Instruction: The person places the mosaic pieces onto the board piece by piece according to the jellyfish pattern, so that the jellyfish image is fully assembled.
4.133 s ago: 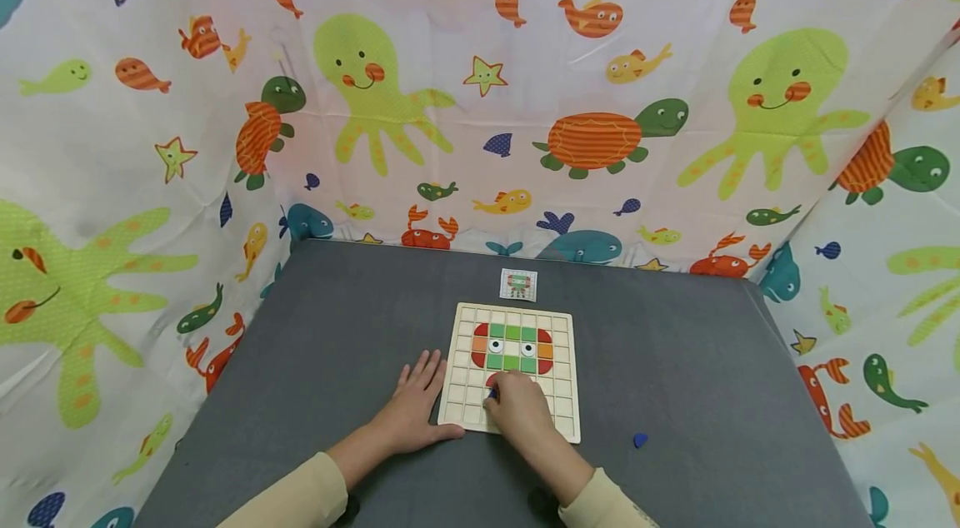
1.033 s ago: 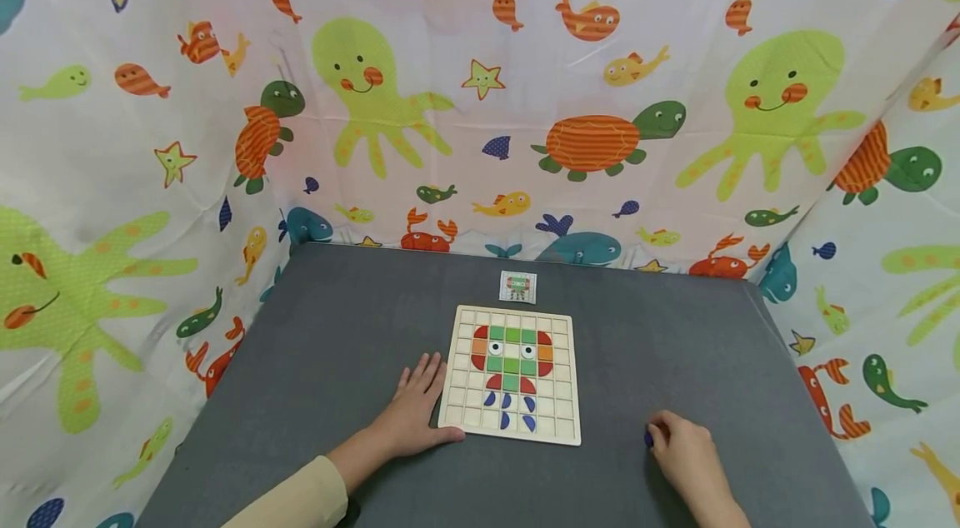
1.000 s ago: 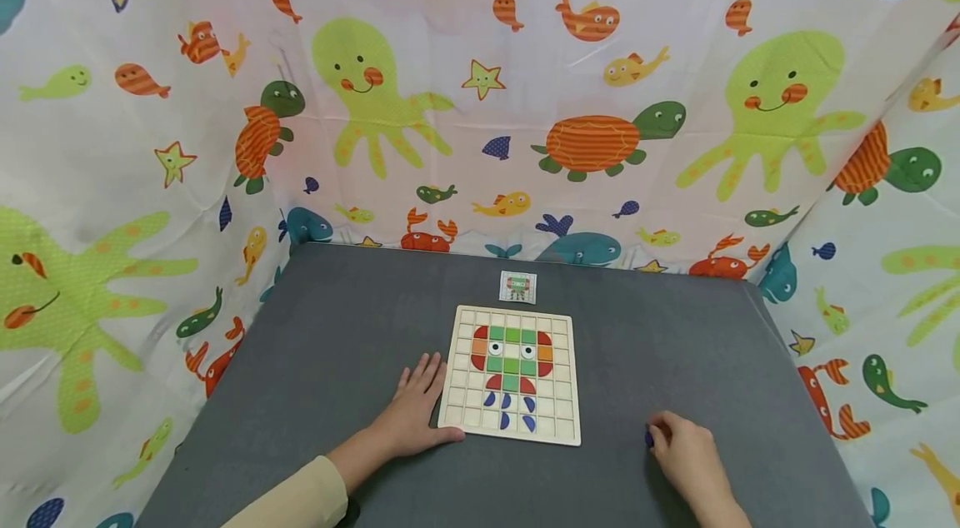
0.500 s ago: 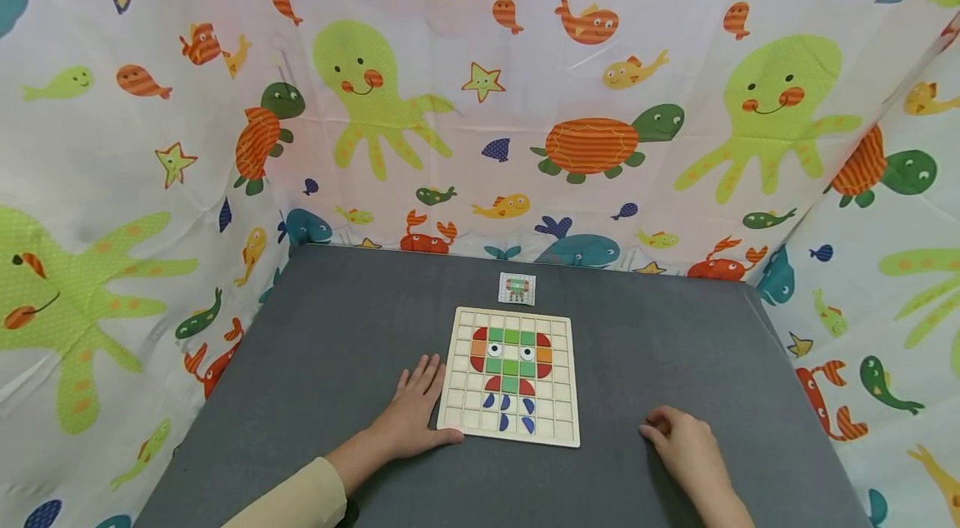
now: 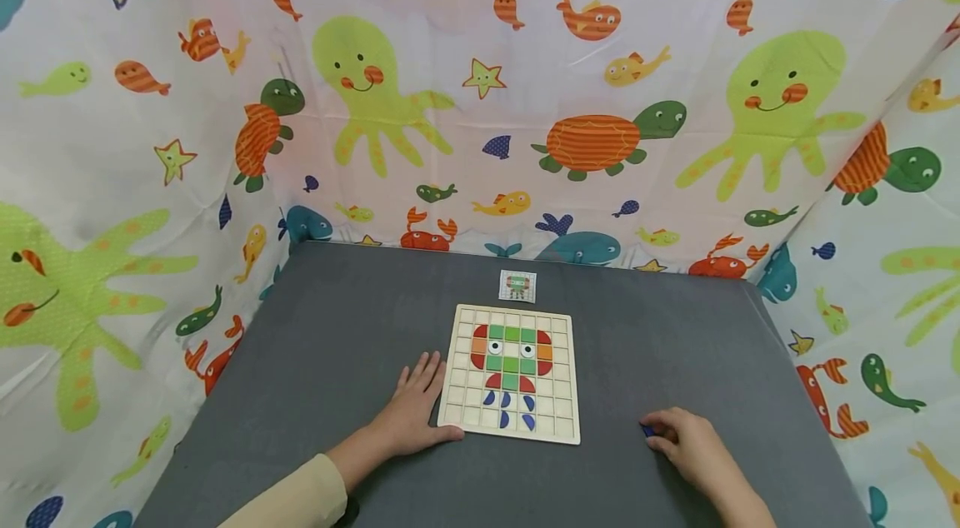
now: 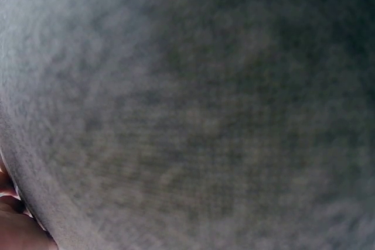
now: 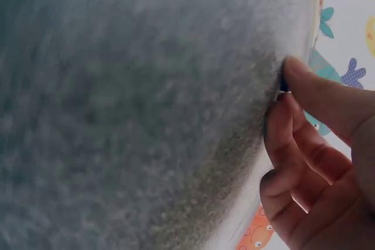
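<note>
Grey felt is covering the worktop (image 5: 337,328), and sea-creature curtains (image 5: 480,95) are closing it in on three sides. Right of the board, well apart from it, the right hand (image 5: 686,440) is pinching a small blue piece (image 5: 648,430) between thumb and fingertips, the piece lying on the felt. The pickup seems to be under way; next the piece probably needs lifting and carrying left to a free cell among the blue pieces in the board's (image 5: 510,372) lower rows. The left hand (image 5: 412,411) is resting flat, fingers relaxed, touching the board's left edge. A pattern card (image 5: 517,285) is lying just beyond the board. Bare felt lies between piece and board; the near edge is close to the right hand.
</note>
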Action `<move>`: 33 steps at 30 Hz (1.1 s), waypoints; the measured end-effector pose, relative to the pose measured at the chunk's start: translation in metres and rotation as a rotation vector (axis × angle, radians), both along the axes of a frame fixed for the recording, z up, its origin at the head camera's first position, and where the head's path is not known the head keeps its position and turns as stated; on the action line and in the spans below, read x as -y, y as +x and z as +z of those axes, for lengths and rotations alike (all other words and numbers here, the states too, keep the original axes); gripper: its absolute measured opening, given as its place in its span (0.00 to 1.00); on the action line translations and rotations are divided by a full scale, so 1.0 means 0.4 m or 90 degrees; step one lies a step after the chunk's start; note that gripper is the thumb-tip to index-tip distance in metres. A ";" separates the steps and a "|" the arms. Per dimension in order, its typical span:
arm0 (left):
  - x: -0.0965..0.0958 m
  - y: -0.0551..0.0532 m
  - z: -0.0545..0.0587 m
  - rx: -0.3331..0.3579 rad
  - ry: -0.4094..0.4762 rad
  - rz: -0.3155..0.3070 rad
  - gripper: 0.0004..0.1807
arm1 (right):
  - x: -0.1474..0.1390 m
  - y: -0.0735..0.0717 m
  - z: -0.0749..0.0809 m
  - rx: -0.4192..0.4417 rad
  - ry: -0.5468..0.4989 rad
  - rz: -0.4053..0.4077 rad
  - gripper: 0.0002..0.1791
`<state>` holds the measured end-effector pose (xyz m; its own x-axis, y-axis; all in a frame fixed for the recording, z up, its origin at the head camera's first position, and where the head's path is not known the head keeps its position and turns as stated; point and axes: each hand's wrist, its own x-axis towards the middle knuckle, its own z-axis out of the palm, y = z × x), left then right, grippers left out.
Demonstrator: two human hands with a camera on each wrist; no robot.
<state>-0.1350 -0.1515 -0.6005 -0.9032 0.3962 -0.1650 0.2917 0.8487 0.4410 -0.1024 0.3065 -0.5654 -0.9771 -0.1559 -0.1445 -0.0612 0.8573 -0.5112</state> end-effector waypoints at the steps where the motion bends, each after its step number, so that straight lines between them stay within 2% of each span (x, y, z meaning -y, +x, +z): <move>1: -0.001 0.000 0.000 0.001 -0.001 -0.001 0.67 | -0.001 -0.001 -0.002 -0.008 0.004 0.004 0.12; 5: -0.003 -0.002 -0.001 0.004 -0.003 -0.001 0.67 | 0.003 -0.004 -0.013 -0.041 0.016 0.006 0.10; 8: -0.003 -0.005 0.000 0.006 -0.003 0.000 0.67 | 0.021 0.000 -0.014 -0.057 -0.007 -0.011 0.10; 12: -0.002 -0.005 -0.002 0.008 -0.004 0.001 0.68 | 0.057 0.004 -0.006 -0.085 -0.046 -0.034 0.12; 21: -0.001 -0.003 -0.004 0.008 -0.007 0.002 0.68 | 0.153 -0.009 0.003 -0.179 -0.076 -0.027 0.13; 24: -0.001 -0.001 -0.001 0.005 -0.004 0.002 0.68 | 0.199 -0.011 0.010 -0.180 -0.069 -0.032 0.13; 30: -0.002 0.001 0.001 0.005 -0.003 0.001 0.68 | 0.286 -0.022 0.026 -0.145 -0.066 -0.048 0.14; 33: -0.001 -0.001 -0.001 0.004 -0.003 0.001 0.68 | 0.324 -0.026 0.037 -0.155 -0.076 -0.040 0.14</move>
